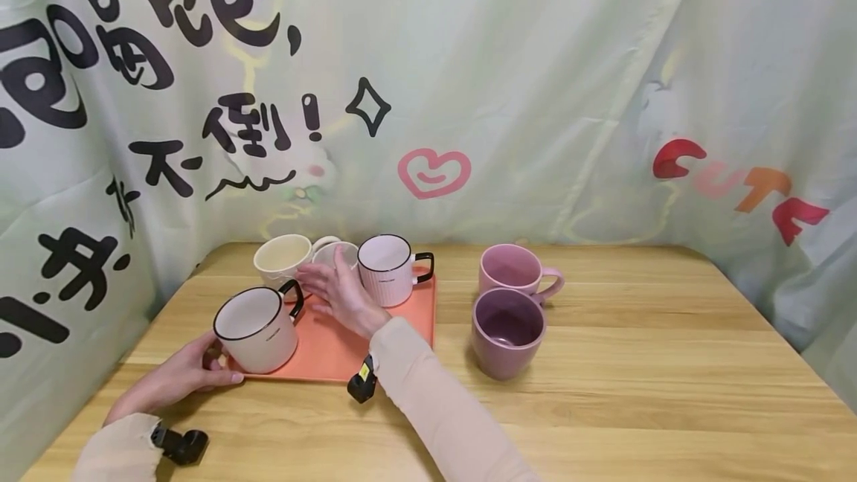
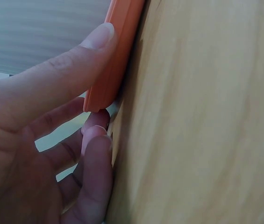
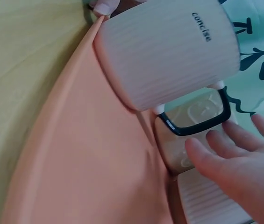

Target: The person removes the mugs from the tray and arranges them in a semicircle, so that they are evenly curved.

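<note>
On an orange-pink tray (image 1: 321, 355) stand several light mugs. My left hand (image 1: 175, 379) grips its front left corner; the left wrist view shows the thumb along the tray's side (image 2: 115, 60) and fingers curled at its underside. Right beside that hand is a white mug with black rim and handle (image 1: 262, 344). My right hand (image 1: 344, 294) reaches over the tray with fingers extended, near the black handle (image 3: 197, 128) in the right wrist view. Behind it are a cream mug (image 1: 268, 271) and a partly hidden pale mug (image 1: 326, 253). A ribbed white mug (image 1: 388, 285) stands to its right.
Right of the tray, a pink mug (image 1: 495, 274) stands behind a purple mug (image 1: 505, 355) on the wooden table (image 1: 636, 363). A printed curtain (image 1: 535, 95) hangs along the table's back and sides.
</note>
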Motion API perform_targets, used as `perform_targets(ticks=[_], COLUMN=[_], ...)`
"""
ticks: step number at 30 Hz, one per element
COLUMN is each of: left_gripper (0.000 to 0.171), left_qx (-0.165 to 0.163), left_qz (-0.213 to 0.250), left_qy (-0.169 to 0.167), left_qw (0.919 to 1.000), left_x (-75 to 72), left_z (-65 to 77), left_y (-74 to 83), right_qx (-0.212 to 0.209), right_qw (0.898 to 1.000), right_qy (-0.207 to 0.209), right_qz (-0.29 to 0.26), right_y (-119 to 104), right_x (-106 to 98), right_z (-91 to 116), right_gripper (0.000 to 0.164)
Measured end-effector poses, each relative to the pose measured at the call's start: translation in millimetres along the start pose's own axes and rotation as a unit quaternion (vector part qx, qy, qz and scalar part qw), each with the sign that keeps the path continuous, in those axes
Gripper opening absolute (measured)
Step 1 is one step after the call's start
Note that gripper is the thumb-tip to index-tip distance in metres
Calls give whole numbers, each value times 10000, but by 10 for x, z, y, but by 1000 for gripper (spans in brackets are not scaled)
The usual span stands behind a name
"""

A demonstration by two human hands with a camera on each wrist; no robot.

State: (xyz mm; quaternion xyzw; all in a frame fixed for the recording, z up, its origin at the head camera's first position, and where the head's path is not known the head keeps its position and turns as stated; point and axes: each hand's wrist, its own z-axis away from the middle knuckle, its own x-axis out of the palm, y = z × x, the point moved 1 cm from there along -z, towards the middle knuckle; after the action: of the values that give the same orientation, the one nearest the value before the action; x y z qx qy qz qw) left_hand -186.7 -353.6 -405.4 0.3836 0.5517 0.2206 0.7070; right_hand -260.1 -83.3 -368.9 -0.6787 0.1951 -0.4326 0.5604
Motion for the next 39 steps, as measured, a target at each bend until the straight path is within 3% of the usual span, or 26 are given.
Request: perform_targets(ticks=[7, 13, 17, 22, 27, 34, 39], left_gripper=[56, 53, 54, 56, 60, 74, 83], left_qx=[-5, 24, -13, -33, -74, -81, -133], left_qz=[-46, -23, -67, -161, -74, 134, 44], left_qy=[28, 26, 70, 106, 68, -48, -74], left_qw=[10000, 10000, 10000, 9998, 9999, 9999, 9999], left_x=[-5, -9, -8, -4, 9, 12, -7], left_z=[5, 0, -5, -7, -4, -24, -19], left_y=[-26, -14, 3, 4, -12, -23, -13], right_qx=[-18, 81, 168, 169, 68, -529, -526], right_qw=[9999, 9955, 9909, 9892, 9909, 9860, 9870], right_qy=[-55, 355, 386, -187, -709, -263, -20], right_qz=[146, 874, 1279, 1444, 1142, 1561, 1519], right_y=[52, 15, -17, 25, 104, 154, 36], right_x=[-25, -42, -58, -91, -59, -47, -58], right_z=[-61, -23, 25, 81, 114, 123, 147], right_gripper=[83, 46, 36, 36, 37, 17, 15])
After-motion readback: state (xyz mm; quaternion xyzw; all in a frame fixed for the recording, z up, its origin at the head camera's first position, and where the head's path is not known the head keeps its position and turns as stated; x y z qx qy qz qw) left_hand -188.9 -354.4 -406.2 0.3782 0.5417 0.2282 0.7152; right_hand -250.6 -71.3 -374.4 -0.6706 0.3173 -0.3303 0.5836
